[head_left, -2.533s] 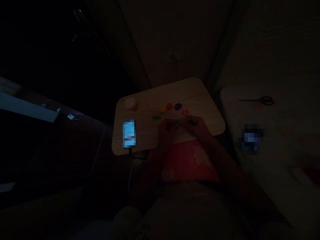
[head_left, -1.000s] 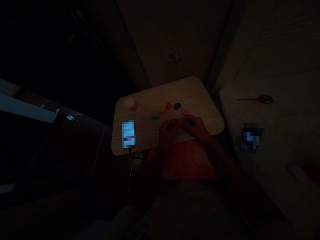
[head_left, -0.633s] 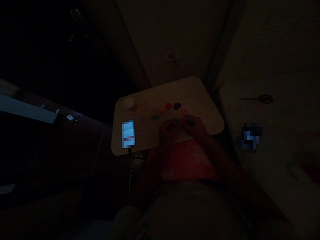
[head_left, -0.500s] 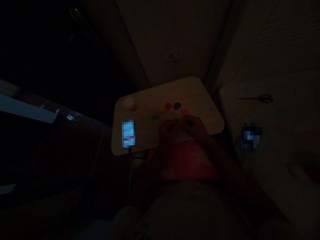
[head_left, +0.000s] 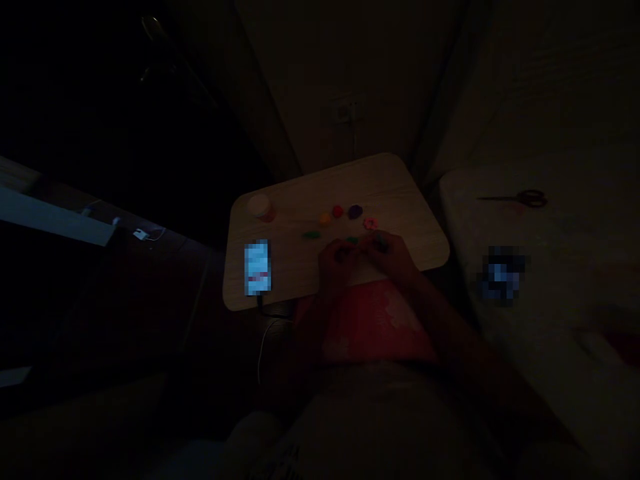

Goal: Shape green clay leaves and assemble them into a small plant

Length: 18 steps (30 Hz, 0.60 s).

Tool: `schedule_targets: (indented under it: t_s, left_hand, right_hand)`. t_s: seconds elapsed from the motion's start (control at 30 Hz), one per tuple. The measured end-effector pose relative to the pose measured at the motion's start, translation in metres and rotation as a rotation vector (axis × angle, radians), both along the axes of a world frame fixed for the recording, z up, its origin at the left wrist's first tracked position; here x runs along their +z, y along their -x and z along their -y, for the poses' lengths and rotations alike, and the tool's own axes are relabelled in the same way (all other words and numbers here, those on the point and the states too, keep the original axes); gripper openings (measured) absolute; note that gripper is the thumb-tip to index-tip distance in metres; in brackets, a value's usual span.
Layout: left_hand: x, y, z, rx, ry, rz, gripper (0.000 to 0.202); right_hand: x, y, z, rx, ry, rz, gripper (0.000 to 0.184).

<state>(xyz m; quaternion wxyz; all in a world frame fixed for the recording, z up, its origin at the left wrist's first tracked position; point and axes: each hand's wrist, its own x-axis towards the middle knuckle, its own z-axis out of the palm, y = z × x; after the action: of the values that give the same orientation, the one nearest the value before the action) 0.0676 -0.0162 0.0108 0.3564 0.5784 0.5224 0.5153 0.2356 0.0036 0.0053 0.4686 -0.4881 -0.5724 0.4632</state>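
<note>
In dim light, my left hand (head_left: 334, 263) and my right hand (head_left: 393, 257) meet over the near edge of a small wooden table (head_left: 300, 280). Both have their fingers bent and pinched together. What lies between the fingertips is too dark and small to make out. Just beyond them is a green piece (head_left: 352, 240), partly covered by the fingers. A pink-orange flower-shaped piece (head_left: 371, 223) lies beyond my right hand. Farther back sit a purple lump (head_left: 355, 211), a red ball (head_left: 337, 211) and a yellow-orange lump (head_left: 325, 219). Left of my hands rests another green piece (head_left: 311, 235).
A lidded tub (head_left: 261, 208) stands at the table's back left, with a lit phone (head_left: 257, 268) on a cable nearer me. On the pale surface to the right lie scissors (head_left: 523, 198) and a blurred-out object (head_left: 501, 275). A wall socket (head_left: 346, 110) is behind the table.
My hands stay together at the same place, with only a slight shift of the fingers. The pieces on the table have not visibly moved.
</note>
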Motion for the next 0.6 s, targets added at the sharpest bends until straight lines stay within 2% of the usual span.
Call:
schedule_targets:
  t_s: [0.2,0.43,0.6]
  left_hand:
    - [-0.0040,-0.0012,-0.0024,0.039,0.010,0.003,0.014]
    - [-0.0053,0.0016,-0.0027,0.026,0.032,0.036,0.015]
    - [-0.0095,0.0021,-0.0050,0.008,0.053,0.151,0.028]
  right_hand:
    - [0.0026,0.0026,0.0013,-0.016,-0.002,-0.040,0.019]
    - [0.0015,0.0005,0.0013,-0.001,-0.018,-0.041,0.021]
    - [-0.0029,-0.0011,-0.0027,-0.042,0.051,-0.056,0.024]
